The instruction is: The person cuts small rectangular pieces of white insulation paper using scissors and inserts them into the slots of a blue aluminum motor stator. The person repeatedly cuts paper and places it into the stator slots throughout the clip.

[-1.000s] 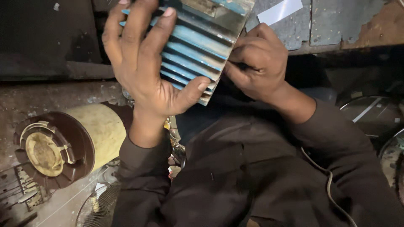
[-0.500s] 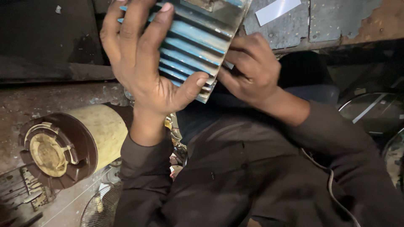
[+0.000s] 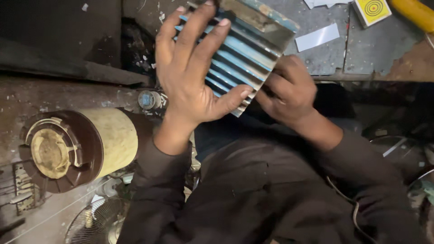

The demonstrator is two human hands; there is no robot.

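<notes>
- A cluttered, grimy workshop is seen from above: a worn grey bench (image 3: 325, 54) runs along the far side, and a dark, rusty ledge (image 3: 68, 90) lies at the left.
- A blue finned housing (image 3: 246, 52) is held up over the lap, at the middle far part of the view, between both hands.
- The left hand (image 3: 192, 77) is spread flat against the housing's ribbed side, fingers extended over the fins and the thumb hooked under its near edge.
- The right hand (image 3: 289, 92) is curled around the housing's near right corner; its grip is blurred, so exactly what the fingers pinch cannot be told.
- As far as can be judged, the housing is only being held and turned or inspected; no tool is seen at it, and nothing is seen fitted to it or taken off it.
- A cream and brown drum (image 3: 77, 147) lies on its side at the left, apart from the hands.
- A fan guard (image 3: 92, 223) is cut off at the near edge.
- A white strip (image 3: 318, 37), a yellow card (image 3: 371, 10) and a yellow object (image 3: 416, 12) lie on the bench, the last two partly out of frame.
- The housing's far end and inside are hidden or cropped.
</notes>
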